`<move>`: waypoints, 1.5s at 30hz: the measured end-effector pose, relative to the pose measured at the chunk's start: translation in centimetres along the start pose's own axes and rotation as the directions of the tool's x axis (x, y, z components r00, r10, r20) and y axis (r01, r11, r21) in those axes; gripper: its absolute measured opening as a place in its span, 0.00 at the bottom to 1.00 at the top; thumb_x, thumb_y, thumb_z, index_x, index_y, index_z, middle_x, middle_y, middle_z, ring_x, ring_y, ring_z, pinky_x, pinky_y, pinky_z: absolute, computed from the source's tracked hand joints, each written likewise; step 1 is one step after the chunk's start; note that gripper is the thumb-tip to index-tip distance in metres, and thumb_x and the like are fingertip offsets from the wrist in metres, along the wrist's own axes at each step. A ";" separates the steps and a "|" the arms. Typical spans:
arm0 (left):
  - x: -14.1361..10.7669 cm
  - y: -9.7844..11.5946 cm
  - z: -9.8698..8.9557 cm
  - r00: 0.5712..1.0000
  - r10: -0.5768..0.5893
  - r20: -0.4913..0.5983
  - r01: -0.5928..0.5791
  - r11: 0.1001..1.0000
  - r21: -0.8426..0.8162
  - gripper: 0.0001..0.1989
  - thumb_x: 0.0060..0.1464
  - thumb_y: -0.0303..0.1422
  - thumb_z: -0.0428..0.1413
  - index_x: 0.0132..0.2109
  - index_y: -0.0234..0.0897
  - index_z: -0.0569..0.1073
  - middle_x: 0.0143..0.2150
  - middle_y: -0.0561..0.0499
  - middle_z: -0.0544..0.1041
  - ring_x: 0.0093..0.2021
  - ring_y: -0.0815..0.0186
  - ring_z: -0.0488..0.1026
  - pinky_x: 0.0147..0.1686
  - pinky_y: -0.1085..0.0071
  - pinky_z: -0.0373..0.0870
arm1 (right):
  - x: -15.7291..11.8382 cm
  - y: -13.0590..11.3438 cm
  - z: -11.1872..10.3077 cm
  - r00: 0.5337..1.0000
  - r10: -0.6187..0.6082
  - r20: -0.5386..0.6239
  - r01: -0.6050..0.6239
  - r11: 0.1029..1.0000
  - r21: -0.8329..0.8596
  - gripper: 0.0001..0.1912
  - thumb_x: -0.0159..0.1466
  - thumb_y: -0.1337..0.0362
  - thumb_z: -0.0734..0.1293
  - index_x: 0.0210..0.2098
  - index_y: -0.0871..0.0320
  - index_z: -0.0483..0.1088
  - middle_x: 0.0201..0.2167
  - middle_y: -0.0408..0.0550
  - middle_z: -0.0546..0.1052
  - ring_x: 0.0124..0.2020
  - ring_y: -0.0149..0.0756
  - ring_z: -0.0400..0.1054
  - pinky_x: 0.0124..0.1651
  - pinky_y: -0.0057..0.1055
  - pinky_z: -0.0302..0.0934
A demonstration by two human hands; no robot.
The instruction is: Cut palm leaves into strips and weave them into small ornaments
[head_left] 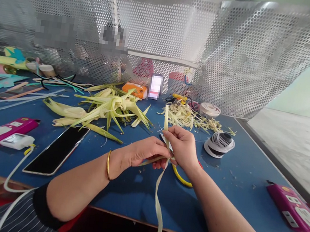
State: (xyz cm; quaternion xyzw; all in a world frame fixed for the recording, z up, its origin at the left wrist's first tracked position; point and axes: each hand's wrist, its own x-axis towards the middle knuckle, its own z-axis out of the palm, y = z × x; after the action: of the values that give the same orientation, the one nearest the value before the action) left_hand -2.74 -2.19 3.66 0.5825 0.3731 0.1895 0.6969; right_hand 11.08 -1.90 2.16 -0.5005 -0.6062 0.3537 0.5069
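Note:
My left hand (150,150), with a gold bangle on its wrist, is closed on pale husk strips near the middle of the blue table. My right hand (181,144) pinches an upright husk strip (166,117) just beside it. A long pale strip (158,203) hangs from between the hands past the table's front edge. Under the right hand lie scissors with a yellow handle (182,179), their blades partly hidden. A pile of green-yellow corn husks (110,106) lies beyond my left hand. Thin husk shreds (182,114) are heaped beyond the right one.
A black-and-white spool (219,144) stands right of my hands. Left are a dark phone (56,150), a white cable (14,173) and a magenta power strip (11,128); another magenta one (296,208) is at right. Behind are a lit phone (155,86), an orange packet (135,89) and perforated metal panels (164,29).

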 end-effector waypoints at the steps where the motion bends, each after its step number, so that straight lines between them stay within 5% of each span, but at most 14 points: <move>1: 0.0 0.0 0.0 1.000 0.002 0.025 -0.002 1.000 0.018 0.09 0.42 0.33 0.56 0.20 0.33 0.74 0.17 0.50 0.70 0.18 0.71 0.64 0.21 0.73 0.58 | 0.0 -0.1 0.0 0.999 -0.042 -0.005 0.042 0.999 -0.027 0.14 0.59 0.59 0.67 0.20 0.56 0.63 0.13 0.34 0.58 0.16 0.25 0.49 0.20 0.26 0.45; 8: -0.1 0.0 -0.1 0.999 -0.003 0.033 0.002 1.000 0.028 0.08 0.43 0.33 0.57 0.25 0.32 0.79 0.19 0.49 0.73 0.19 0.71 0.63 0.21 0.73 0.57 | 0.1 0.1 -0.2 0.983 -0.180 0.020 0.181 0.969 -0.166 0.14 0.62 0.59 0.66 0.22 0.56 0.65 0.14 0.34 0.58 0.19 0.26 0.51 0.24 0.26 0.47; 13: 0.0 0.2 -0.4 0.986 0.068 -0.154 -0.085 0.990 -0.108 0.08 0.47 0.33 0.59 0.26 0.32 0.78 0.22 0.48 0.74 0.21 0.71 0.67 0.23 0.73 0.63 | 0.4 -0.5 -1.5 0.924 -0.359 -0.128 0.308 0.901 -0.304 0.07 0.64 0.59 0.66 0.33 0.55 0.71 0.23 0.39 0.69 0.26 0.31 0.62 0.31 0.28 0.55; 16: 0.3 0.3 -1.0 0.954 0.060 -0.293 -0.139 0.956 -0.257 0.08 0.48 0.33 0.60 0.28 0.32 0.78 0.25 0.48 0.76 0.24 0.70 0.71 0.27 0.73 0.68 | -0.1 -1.7 -2.3 0.844 -0.536 0.029 0.518 0.798 -0.309 0.09 0.65 0.62 0.66 0.29 0.55 0.70 0.26 0.43 0.72 0.31 0.34 0.66 0.38 0.31 0.57; 19: 0.5 0.4 -1.5 0.921 0.025 -0.389 -0.204 0.882 -0.424 0.05 0.48 0.31 0.61 0.31 0.31 0.79 0.27 0.49 0.77 0.26 0.71 0.73 0.29 0.75 0.69 | -0.9 -2.3 -2.1 0.771 -0.584 0.254 0.634 0.660 -0.404 0.14 0.66 0.61 0.65 0.24 0.56 0.69 0.23 0.43 0.72 0.27 0.32 0.65 0.38 0.32 0.54; 21: 0.5 0.4 -1.7 0.907 0.028 -0.421 -0.252 0.835 -0.490 0.06 0.50 0.30 0.60 0.34 0.31 0.80 0.30 0.48 0.79 0.28 0.70 0.74 0.30 0.76 0.70 | -1.4 -1.9 -1.3 0.770 -0.557 0.310 0.625 0.566 -0.538 0.17 0.67 0.58 0.64 0.23 0.56 0.69 0.22 0.43 0.72 0.25 0.32 0.64 0.37 0.33 0.51; 24: 0.5 0.4 -1.4 0.888 0.033 -0.460 -0.299 0.800 -0.520 0.08 0.53 0.31 0.59 0.37 0.32 0.81 0.33 0.45 0.81 0.31 0.69 0.76 0.32 0.75 0.70 | -1.9 -0.6 0.2 0.831 -0.507 0.228 0.498 0.497 -0.710 0.14 0.65 0.57 0.66 0.26 0.56 0.71 0.22 0.44 0.73 0.24 0.33 0.64 0.37 0.34 0.50; 32: 0.8 0.0 -0.3 0.861 0.032 -0.507 -0.337 0.783 -0.523 0.06 0.52 0.31 0.62 0.34 0.31 0.81 0.31 0.47 0.80 0.30 0.71 0.75 0.33 0.76 0.69 | -2.0 1.1 1.7 0.957 -0.290 0.032 0.252 0.768 -0.589 0.12 0.62 0.64 0.63 0.23 0.55 0.65 0.22 0.42 0.71 0.23 0.32 0.62 0.33 0.31 0.50; 45: 0.7 0.2 -0.2 0.833 0.019 -0.553 -0.367 0.767 -0.527 0.06 0.53 0.29 0.61 0.34 0.30 0.80 0.31 0.46 0.80 0.29 0.70 0.76 0.37 0.73 0.70 | -1.6 0.3 1.0 0.947 -0.283 0.150 0.320 0.866 -0.385 0.09 0.54 0.69 0.60 0.20 0.54 0.56 0.22 0.40 0.64 0.26 0.33 0.58 0.34 0.30 0.54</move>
State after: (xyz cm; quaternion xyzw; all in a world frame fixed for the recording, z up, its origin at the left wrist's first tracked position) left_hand -2.38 -1.55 3.64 0.2878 0.3994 0.5225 0.6961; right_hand 10.15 -3.28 1.22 -0.4771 -0.7586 0.1590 0.4142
